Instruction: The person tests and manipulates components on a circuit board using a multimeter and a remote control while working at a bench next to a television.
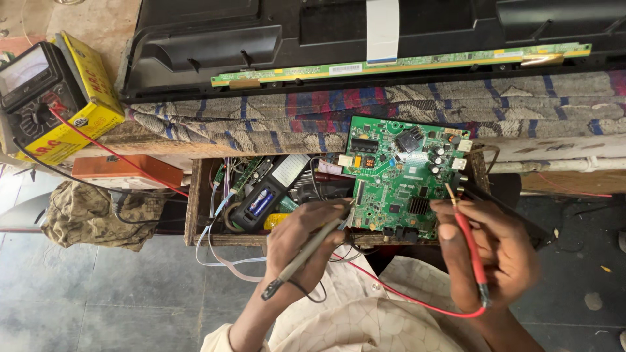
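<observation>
An analogue meter (32,85) sat at the far left on a yellow box (91,98). The left hand (303,238) was curled around a grey probe (306,251), pinched pen-like, its tip touching the lower left edge of the green circuit board (398,176). The board rested over an open wooden drawer (193,195) of parts. The right hand (492,251) was closed on a red probe (469,248), tip at the board's right edge.

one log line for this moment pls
left hand: holds grey probe at circuit board edge | right hand: holds red probe at board's right side | multimeter: upper left
</observation>
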